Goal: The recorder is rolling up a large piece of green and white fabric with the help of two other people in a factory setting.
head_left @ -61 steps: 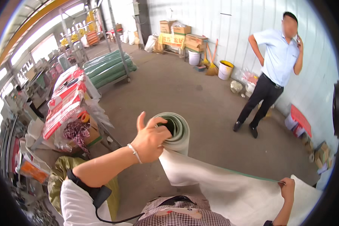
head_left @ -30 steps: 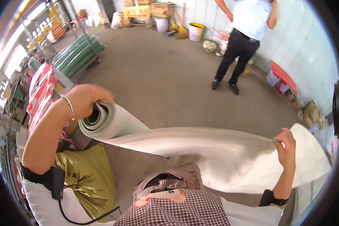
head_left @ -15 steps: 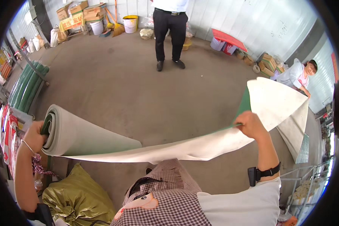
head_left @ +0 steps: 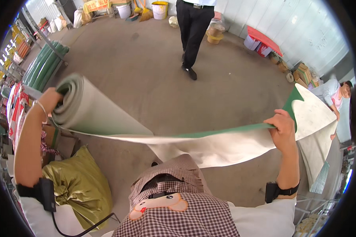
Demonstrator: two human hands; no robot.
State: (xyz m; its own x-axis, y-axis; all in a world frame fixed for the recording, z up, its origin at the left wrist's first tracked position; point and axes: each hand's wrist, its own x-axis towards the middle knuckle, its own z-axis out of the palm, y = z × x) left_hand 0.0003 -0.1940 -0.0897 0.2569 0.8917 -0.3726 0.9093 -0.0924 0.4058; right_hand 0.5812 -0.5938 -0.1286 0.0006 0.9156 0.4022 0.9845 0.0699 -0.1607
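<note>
A large roll of sheet material (head_left: pixel 101 108), cream on one face and green on the other, is at the left. My left hand (head_left: pixel 50 103) is closed on the roll's near end, its fingers partly hidden in the coil. From the roll a loose length of the sheet (head_left: pixel 217 152) runs across in front of my body, sagging a little. My right hand (head_left: pixel 283 128) is closed on its upper edge. Beyond it, the sheet's far part (head_left: pixel 314 106) folds over to show green. A co-worker (head_left: pixel 334 94) at the far right has both hands at its edge.
A person in black trousers (head_left: pixel 194 33) stands ahead on the concrete floor. An olive sack (head_left: pixel 81 181) lies by my left side. Green wrapped rolls (head_left: pixel 45 65) rest on a rack at left. Buckets (head_left: pixel 160 10), a red board (head_left: pixel 265 39) and cartons (head_left: pixel 303 73) line the wall.
Both hands have risen, lifting the roll and the sheet's edge. The person in black trousers has shifted stance and appears closer. The view has tilted lower.
</note>
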